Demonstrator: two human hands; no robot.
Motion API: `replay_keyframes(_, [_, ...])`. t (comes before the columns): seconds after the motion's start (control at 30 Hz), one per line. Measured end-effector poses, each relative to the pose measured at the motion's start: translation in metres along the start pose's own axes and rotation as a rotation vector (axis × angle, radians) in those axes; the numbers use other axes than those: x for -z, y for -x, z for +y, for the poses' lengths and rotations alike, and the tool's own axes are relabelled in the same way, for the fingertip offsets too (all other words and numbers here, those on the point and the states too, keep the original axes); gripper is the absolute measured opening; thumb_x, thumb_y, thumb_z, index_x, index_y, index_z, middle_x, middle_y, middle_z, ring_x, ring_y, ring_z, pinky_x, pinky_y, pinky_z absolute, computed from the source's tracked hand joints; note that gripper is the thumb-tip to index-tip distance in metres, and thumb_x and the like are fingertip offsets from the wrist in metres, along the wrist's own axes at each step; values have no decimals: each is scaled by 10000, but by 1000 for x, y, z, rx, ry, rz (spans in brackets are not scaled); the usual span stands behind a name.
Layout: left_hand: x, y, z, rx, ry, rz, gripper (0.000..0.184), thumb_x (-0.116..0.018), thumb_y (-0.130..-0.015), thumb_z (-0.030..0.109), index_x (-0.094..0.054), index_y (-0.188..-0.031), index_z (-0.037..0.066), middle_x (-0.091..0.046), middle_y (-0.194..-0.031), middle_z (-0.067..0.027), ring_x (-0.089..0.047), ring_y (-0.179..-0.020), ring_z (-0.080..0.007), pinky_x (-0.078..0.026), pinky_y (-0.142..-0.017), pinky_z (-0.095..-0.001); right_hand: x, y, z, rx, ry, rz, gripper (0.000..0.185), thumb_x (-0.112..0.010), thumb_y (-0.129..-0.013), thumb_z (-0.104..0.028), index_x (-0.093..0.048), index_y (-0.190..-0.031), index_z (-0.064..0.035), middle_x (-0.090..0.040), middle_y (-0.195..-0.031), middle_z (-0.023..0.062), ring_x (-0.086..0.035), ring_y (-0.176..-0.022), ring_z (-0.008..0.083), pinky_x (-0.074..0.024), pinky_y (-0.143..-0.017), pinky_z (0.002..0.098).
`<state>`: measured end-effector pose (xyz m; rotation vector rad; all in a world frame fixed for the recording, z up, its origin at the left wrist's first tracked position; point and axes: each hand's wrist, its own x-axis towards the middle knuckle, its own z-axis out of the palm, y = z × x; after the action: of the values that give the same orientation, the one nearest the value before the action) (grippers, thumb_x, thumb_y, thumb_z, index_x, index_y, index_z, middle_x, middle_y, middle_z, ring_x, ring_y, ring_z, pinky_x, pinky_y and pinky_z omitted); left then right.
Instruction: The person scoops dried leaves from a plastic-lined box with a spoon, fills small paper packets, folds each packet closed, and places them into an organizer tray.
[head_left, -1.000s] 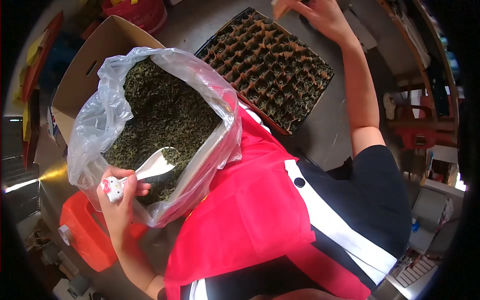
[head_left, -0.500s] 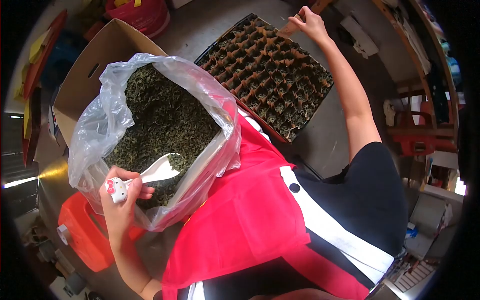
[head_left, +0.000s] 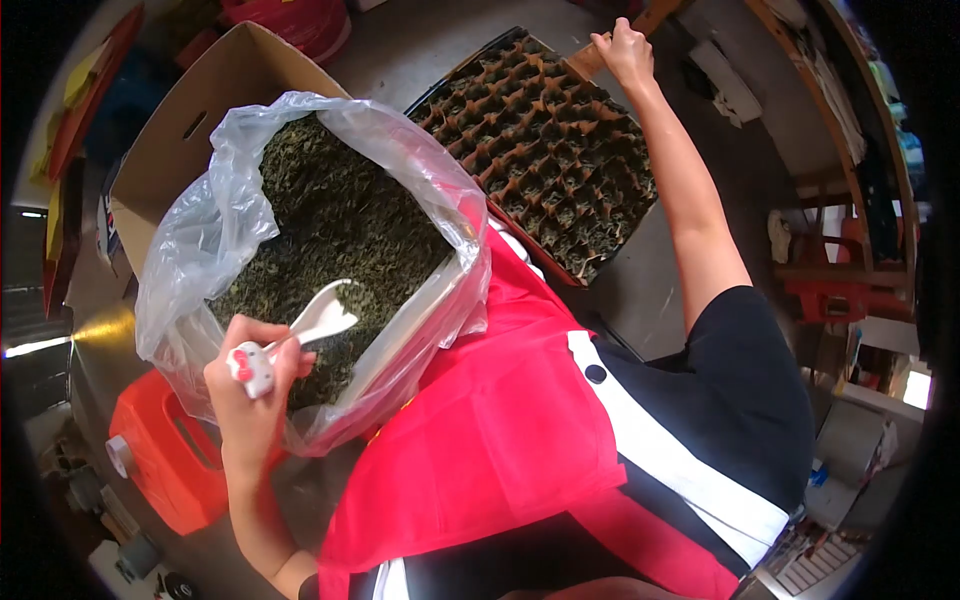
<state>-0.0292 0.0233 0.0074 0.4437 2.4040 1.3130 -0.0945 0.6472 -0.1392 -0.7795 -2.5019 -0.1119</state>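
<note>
My left hand point(head_left: 252, 375) is closed around the handle of a white spoon point(head_left: 325, 318), whose end is shaped like a cat's head with a pink bow. The spoon's bowl is over the dried, shredded green leaves point(head_left: 345, 215), with a few leaf bits at its tip. A clear plastic bag point(head_left: 235, 190) lines the box of leaves. At the far right, my right hand point(head_left: 628, 55) pinches a flat tan piece point(head_left: 588, 62) by the edge of a tray point(head_left: 520, 262). Upright brown paper cells point(head_left: 540, 135) with leaf bits among them fill the tray.
The open cardboard box point(head_left: 170, 160) stands behind and around the bag. An orange jug point(head_left: 165, 455) with a white cap is on the floor at left. A red bucket point(head_left: 300, 30) is at the back. Wooden shelving point(head_left: 840, 270) stands at right.
The spoon and my left hand have shifted slightly, and the spoon's bowl has tilted and carries fewer leaves. My right hand stays near the tray's far corner, slightly shifted.
</note>
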Motion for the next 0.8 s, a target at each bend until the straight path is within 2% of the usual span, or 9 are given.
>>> replay_keyframes(0.2, [-18, -7, 3, -572, -761, -19, 235, -706, -770, -2, -564, -947, 58, -586, -788, -90, -645, -694, -278, -534, -589, -373, -55, 0, 20, 105, 26, -163, 521, -734, -840, -526, -608, -1019, -53, -715, -955, 266, -704, -913, 465, -578, -765, 551])
replay_keyframes(0.33, [-4, -17, 3, -614, -932, 56, 255, -697, -767, 26, -564, -980, 71, -526, -788, -65, -626, -691, -227, -521, -569, -367, -34, 16, -4, -17, 197, -328, 717, -605, -847, -732, -668, -1072, -54, -719, -1062, 230, -686, -1006, 461, -567, -819, 530])
replay_keyframes(0.47, [10, -10, 12, -679, -972, 145, 245, -708, -704, 13, -565, -893, 70, -539, -767, -55, -620, -665, -192, -491, -542, -333, 12, 16, -36, -16, 192, -140, 808, -479, -879, -794, -621, -1248, -90, -658, -1212, 179, -664, -1063, 416, -555, -828, 536])
replay_keyframes(0.53, [18, -1, 26, -747, -892, 232, 234, -709, -674, 8, -569, -853, 64, -550, -748, -51, -613, -640, -180, -475, -529, -319, 18, 9, -52, 292, -217, 12, 662, -464, -971, -676, -600, -1301, -119, -639, -1239, 132, -653, -1087, 360, -534, -844, 528])
replay_keyframes(0.57, [25, 10, 36, -688, -777, 179, 308, -712, -666, -165, -647, -920, -4, -672, -790, -124, -681, -668, -234, -522, -602, -295, 43, 7, -86, 482, -361, 94, 503, -564, -992, -533, -607, -1294, -133, -644, -1231, 124, -664, -1070, 345, -545, -869, 501])
replay_keyframes(0.63, [26, 24, 44, -698, -689, 284, 320, -713, -636, -163, -644, -906, -4, -658, -753, -121, -669, -646, -239, -515, -583, -297, 93, 25, -168, 651, -835, 37, 440, -726, -914, -232, -616, -1334, -162, -699, -1121, 105, -672, -1053, 304, -540, -961, 429])
replay_keyframes(0.67, [26, 29, 43, -729, -671, 355, 353, -712, -588, -147, -636, -892, 16, -637, -729, -97, -652, -620, -238, -500, -548, -302, 163, 49, -222, 680, -945, -93, 419, -741, -833, -11, -618, -1233, -22, -674, -1163, 110, -661, -1082, 222, -519, -953, 334])
replay_keyframes(0.73, [31, 50, 46, -710, -723, 503, 264, -755, -699, -94, -675, -927, 12, -695, -786, -145, -685, -653, -255, -542, -588, -317, 196, 63, -277, 1006, -1087, -144, 571, -795, -739, -11, -615, -1280, -29, -655, -1245, 142, -622, -1194, 284, -485, -1038, 371])
replay_keyframes(0.8, [40, 73, 30, -692, -465, 692, 203, -711, -793, -70, -645, -972, 1, -699, -810, -181, -669, -653, -239, -542, -600, -330, 182, 82, -336, 1194, -1023, 167, 466, -756, -776, -29, -653, -1230, -51, -689, -1134, 137, -663, -1075, 285, -513, -978, 370])
